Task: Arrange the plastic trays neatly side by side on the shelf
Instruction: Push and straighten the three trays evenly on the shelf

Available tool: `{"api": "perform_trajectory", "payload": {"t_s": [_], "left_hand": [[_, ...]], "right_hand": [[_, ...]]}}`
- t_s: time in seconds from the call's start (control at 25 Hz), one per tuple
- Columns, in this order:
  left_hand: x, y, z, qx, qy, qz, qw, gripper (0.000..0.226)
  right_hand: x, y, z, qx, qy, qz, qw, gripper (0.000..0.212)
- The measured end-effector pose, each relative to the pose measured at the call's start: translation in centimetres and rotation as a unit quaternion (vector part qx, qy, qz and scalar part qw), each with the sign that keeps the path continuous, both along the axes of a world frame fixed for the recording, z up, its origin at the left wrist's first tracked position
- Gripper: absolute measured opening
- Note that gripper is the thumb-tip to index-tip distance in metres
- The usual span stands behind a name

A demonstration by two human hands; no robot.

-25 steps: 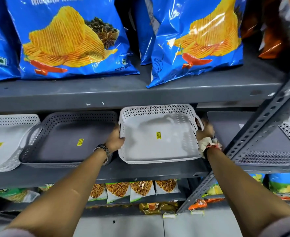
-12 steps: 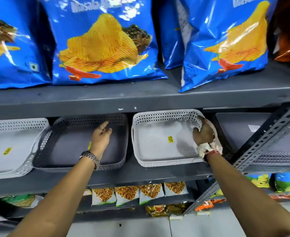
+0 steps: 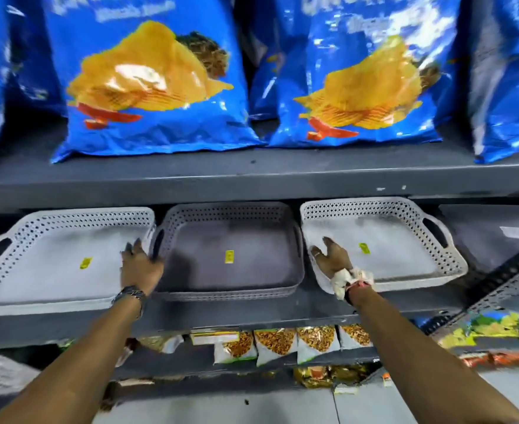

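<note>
Three plastic trays sit in a row on the grey metal shelf (image 3: pixel 252 319), each with perforated walls and a small yellow sticker on its floor. The white tray on the left (image 3: pixel 38 270) has a handle slot at its outer end; the dark grey tray (image 3: pixel 230 280) stands in the middle, and the white tray on the right (image 3: pixel 405 261) lies beyond it, its handle slot facing right. A narrow gap separates the grey tray from the right one, while the left white tray's end touches or nearly touches the grey tray's handle.

The person's left hand (image 3: pixel 140 264), a watch at the wrist, rests where the left white tray meets the grey tray, fingers spread and reaching onto the grey tray's handle; motion blur hides whether it actually grips. The right hand (image 3: pixel 331 258), with a cloth wrapped at the wrist, lies loosely unclenched over the near left corner of the right white tray, fingers extended inside it.

A further dark tray (image 3: pixel 490 237) shows partly at the far right. Blue chip bags (image 3: pixel 154 87) stand on the shelf above, and small snack packets (image 3: pixel 294 344) hang below
</note>
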State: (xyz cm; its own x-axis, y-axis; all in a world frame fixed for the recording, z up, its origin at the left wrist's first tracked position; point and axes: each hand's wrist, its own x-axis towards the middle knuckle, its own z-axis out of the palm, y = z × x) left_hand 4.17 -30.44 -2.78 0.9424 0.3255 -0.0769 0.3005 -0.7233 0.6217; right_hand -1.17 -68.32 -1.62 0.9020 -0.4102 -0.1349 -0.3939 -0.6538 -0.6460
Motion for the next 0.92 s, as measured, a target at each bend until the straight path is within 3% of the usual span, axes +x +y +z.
{"api": "perform_trajectory", "payload": {"t_s": [0.12,0.36,0.56,0.92], "left_hand": [[-0.4,1.5,0.1,-0.031,0.029,-0.055,0.998,0.072],[-0.6,2.4,0.1,-0.072,-0.014,-0.093,0.993,0.042],[-0.8,2.2,-0.1,-0.014,-0.04,-0.118,0.992,0.048],[-2.2,2.6,-0.2,-0.057,-0.045,-0.136,0.988,0.051]], "right_hand": [[0.3,3.2,-0.8,-0.001,0.012,-0.004,1.0,0.039],[0.4,4.8,-0.7,-0.051,0.026,0.04,0.998,0.033],[0.5,5.1,-0.8,-0.066,0.022,0.046,0.996,0.03],[0.1,4.8,-0.8,-0.095,0.03,0.046,0.994,0.033]]}}
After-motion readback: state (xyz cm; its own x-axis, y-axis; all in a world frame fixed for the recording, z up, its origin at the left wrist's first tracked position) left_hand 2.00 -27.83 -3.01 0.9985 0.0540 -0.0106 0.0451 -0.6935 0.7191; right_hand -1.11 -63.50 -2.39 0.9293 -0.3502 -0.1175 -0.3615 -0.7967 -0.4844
